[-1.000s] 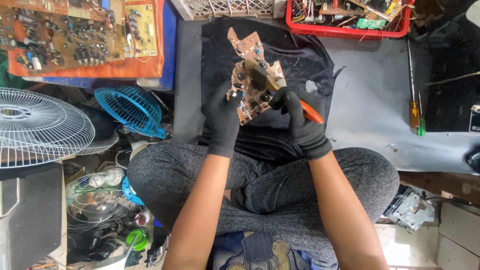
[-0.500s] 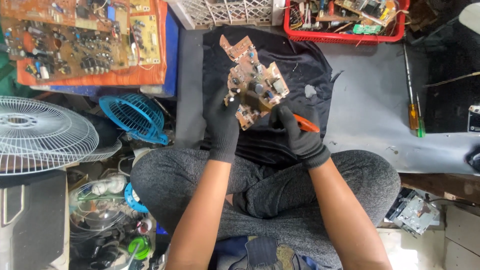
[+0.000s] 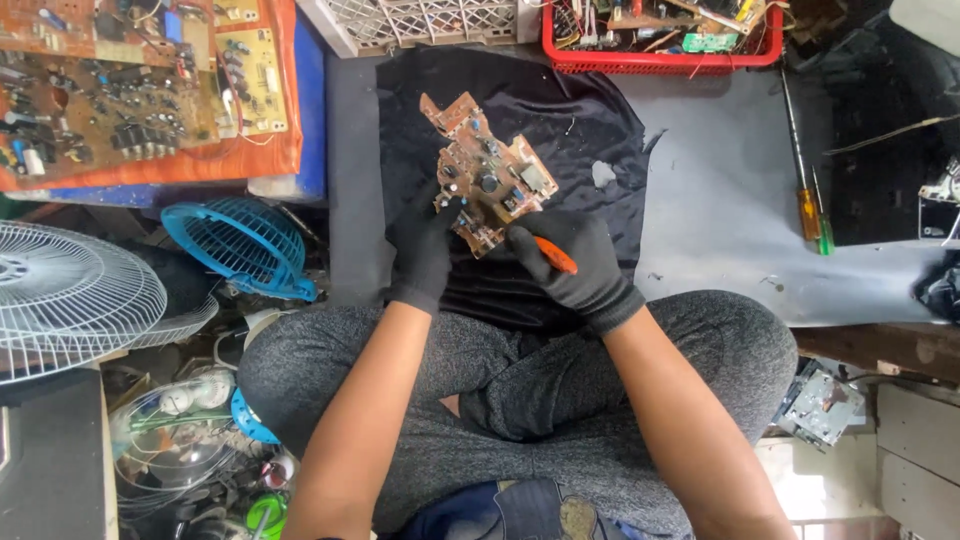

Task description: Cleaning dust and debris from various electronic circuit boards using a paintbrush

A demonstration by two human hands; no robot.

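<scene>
black cloth (image 3: 560, 110) | hands: circuit board (image 3: 487, 183), orange tool (image 3: 555, 255) | red basket (image 3: 660, 60) behind

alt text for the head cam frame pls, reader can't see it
Black-gloved left hand holds a brown, component-studded circuit board over a black cloth; the gloved right hand grips an orange-handled tool at its edge. The person sits cross-legged.

Bare grey mat (image 3: 720, 190) right of board (image 3: 487, 183)
</scene>
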